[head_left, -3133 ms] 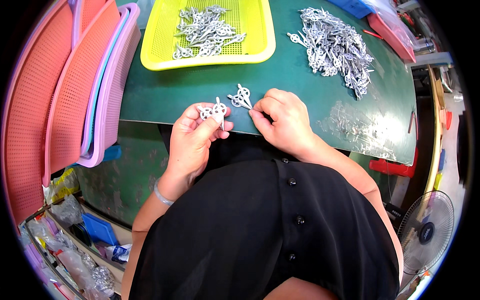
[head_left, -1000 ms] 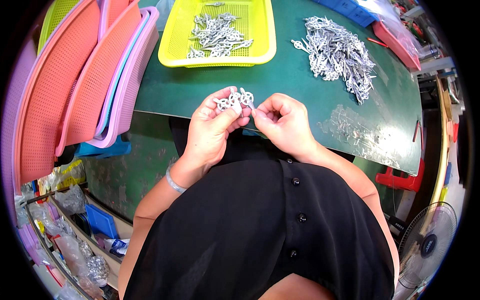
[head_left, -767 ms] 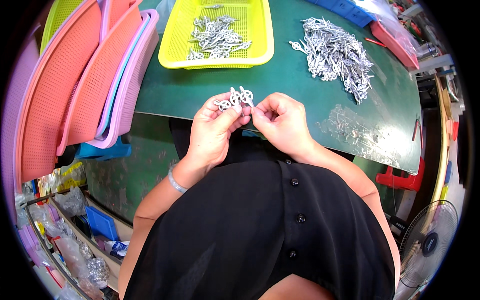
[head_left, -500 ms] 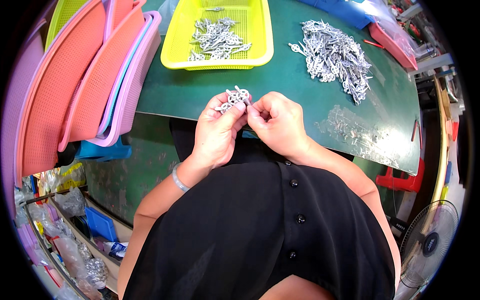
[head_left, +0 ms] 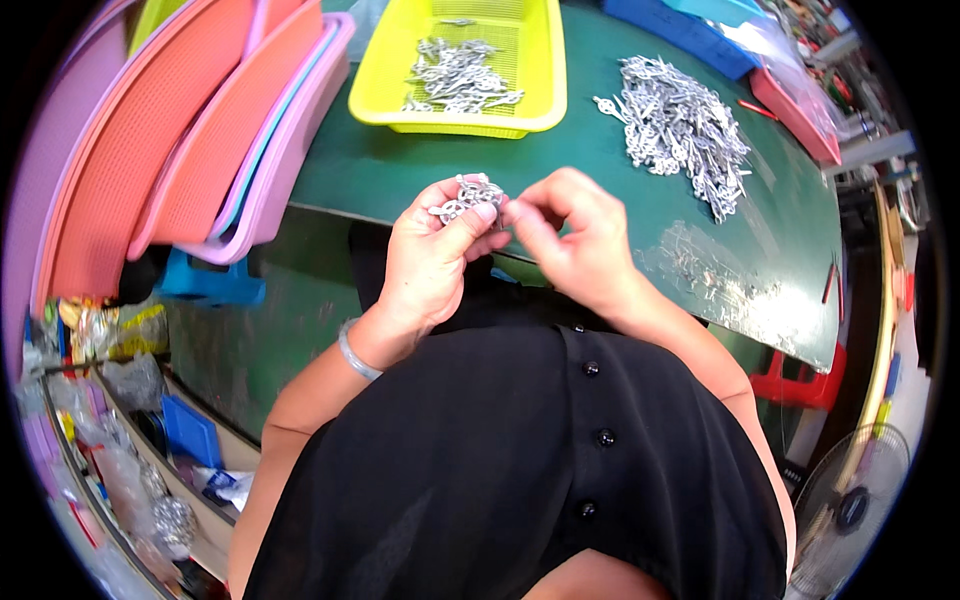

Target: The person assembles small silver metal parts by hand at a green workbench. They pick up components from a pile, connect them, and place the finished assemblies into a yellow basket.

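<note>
Several small silver metal parts (head_left: 470, 197) with ring-like, pierced heads are gripped in my left hand (head_left: 430, 250), the thumb pressing on them. My right hand (head_left: 580, 235) is just to the right, its thumb and forefinger drawn together close to those parts. Whatever lies between these two fingertips is too small to make out. Beyond my hands, a yellow mesh basket (head_left: 545, 115) holds a loose heap of similar metal parts (head_left: 465, 75). A larger pile of the same parts (head_left: 690, 130) lies directly on the green table (head_left: 590, 150) to the right.
Pink, orange and purple baskets (head_left: 205, 130) stand nested on the left. Blue bins (head_left: 680, 30) and a pink tray (head_left: 795, 110) line the far right. A red stool (head_left: 800, 380) and a fan (head_left: 850, 510) are at the right, a shelf of bagged goods (head_left: 130, 470) at lower left.
My right hand has drawn slightly right, away from my left hand, its fingers a little looser. My left hand keeps its hold. The whole view has shifted slightly.
</note>
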The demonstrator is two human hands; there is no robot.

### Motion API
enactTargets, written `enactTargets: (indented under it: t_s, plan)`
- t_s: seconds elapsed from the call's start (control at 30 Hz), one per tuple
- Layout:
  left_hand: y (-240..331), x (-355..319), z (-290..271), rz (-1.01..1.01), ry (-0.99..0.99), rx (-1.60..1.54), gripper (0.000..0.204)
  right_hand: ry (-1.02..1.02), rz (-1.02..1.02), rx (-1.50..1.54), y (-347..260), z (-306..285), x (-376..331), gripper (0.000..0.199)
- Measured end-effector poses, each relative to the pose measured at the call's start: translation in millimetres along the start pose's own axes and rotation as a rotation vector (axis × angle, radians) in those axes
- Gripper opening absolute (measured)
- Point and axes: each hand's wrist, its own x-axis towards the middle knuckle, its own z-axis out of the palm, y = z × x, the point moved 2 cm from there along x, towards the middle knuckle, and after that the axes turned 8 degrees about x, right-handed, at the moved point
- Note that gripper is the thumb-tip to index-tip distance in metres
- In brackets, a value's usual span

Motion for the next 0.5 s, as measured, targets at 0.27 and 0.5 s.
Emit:
enactTargets:
  t_s: [0.27,0.5]
  plan:
    - [35.6,-78.0,-27.7,0.038,0.107,0.385,0.049,-0.914,0.221,0.495,-39.7,51.0,34.2,0.019]
    - [58.4,-155.6,-73.4,-0.07,0.186,0.419,0.03,-1.199,-0.075,0.482,-97.5,132.2,23.6,0.019]
